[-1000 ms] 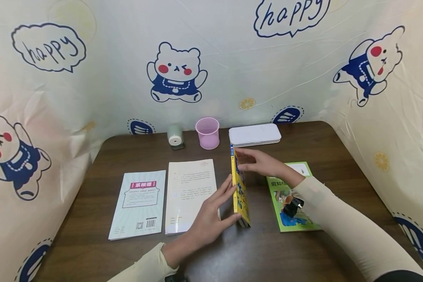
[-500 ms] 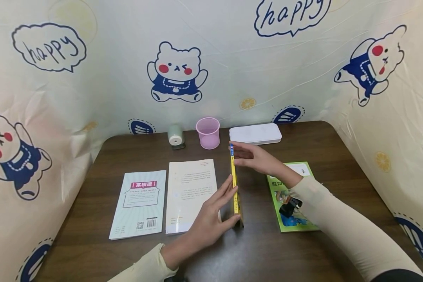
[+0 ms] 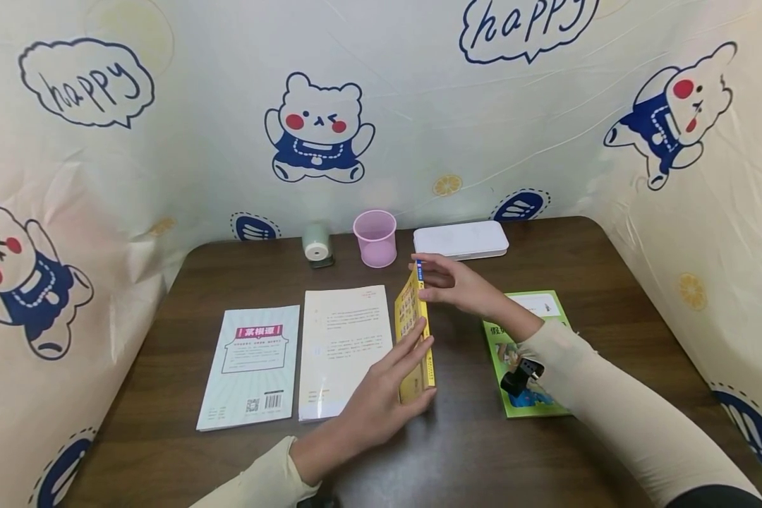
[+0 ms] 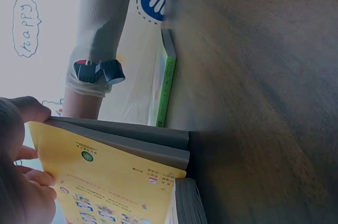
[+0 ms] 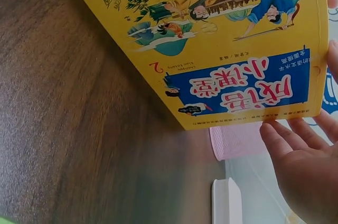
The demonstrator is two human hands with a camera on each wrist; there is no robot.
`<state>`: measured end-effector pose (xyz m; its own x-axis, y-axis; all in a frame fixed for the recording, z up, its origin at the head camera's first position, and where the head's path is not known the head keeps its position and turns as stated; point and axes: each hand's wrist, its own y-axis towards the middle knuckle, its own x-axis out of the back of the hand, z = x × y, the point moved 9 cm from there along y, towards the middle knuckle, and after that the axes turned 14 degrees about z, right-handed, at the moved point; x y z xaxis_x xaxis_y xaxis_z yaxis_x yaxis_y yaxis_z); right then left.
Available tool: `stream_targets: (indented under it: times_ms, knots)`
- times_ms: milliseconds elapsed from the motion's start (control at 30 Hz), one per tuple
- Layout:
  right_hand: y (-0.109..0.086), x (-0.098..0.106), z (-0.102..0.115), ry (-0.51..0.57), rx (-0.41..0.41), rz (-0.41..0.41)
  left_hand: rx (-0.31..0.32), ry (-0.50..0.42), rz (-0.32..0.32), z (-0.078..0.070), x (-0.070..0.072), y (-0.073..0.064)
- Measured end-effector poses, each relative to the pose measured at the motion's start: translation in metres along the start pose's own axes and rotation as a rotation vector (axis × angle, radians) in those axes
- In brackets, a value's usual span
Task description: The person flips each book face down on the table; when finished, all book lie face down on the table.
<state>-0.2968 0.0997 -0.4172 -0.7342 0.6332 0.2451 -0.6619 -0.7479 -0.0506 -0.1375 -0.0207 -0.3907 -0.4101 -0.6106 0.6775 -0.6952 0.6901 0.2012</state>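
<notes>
A yellow book [image 3: 409, 303] stands on its long edge on the table, spine up, leaning slightly. My left hand [image 3: 381, 398] holds its near end, fingertips along the spine and thumb at the near edge. At the far top corner, my right hand [image 3: 466, 288] grips it between thumb and fingers. The left wrist view shows the yellow back cover [image 4: 105, 166] and page blocks slightly parted. In the right wrist view the illustrated front cover [image 5: 227, 12] with a blue title panel shows. A cream book [image 3: 343, 346] lies flat just left of it.
A light blue book [image 3: 248, 374] lies flat at the left. Under my right forearm is a green book [image 3: 498, 353]. Along the back stand a green pencil sharpener [image 3: 317, 243], a pink cup [image 3: 376, 247] and a flat white case [image 3: 460, 240].
The yellow book has tipped from showing its front cover, through upright, to showing its back cover. My right hand has shifted slightly up and left onto its far corner; my left hand has barely moved.
</notes>
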Motion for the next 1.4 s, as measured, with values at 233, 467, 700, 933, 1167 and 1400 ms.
stream_targets:
  times_ms: [233,467,700,933,1167,1400]
  knots:
    - [-0.005,0.005,-0.003,0.021,-0.003,-0.005,0.008,0.036,0.021,0.004,-0.007,0.005]
    - [-0.011,0.01,-0.008,0.02,-0.015,-0.012,0.108,0.039,0.091,0.018,-0.018,0.007]
    - [-0.018,0.015,-0.014,0.037,-0.044,-0.032,0.279,-0.007,0.177,0.042,-0.036,0.004]
    - [-0.023,0.018,-0.02,0.059,-0.041,-0.041,0.323,-0.046,0.234,0.051,-0.049,0.002]
    - [-0.03,0.021,-0.026,0.063,-0.059,-0.054,0.316,-0.019,0.261,0.053,-0.055,0.004]
    - [-0.037,0.024,-0.032,0.074,-0.052,-0.053,0.35,0.102,0.369,0.058,-0.067,0.005]
